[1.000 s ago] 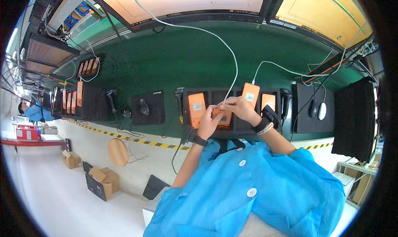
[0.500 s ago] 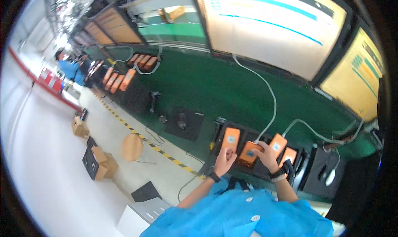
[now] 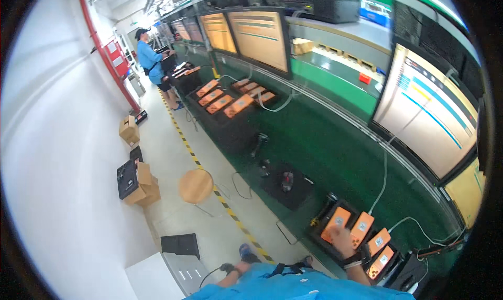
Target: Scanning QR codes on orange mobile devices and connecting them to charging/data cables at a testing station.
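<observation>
The hands are well apart, their grip unclear, the left hand (image 3: 242, 269) low at left, the right hand (image 3: 343, 243) nearer, overlapping the leftmost orange device (image 3: 339, 216), slanting near-left to far-right on the right-hand worktop (image 3: 325, 158).

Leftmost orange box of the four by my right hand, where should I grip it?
Probably by the long edges, coming from above: the leftmost orange box lies flat, longer than wide, with the next box close on its right.
</observation>
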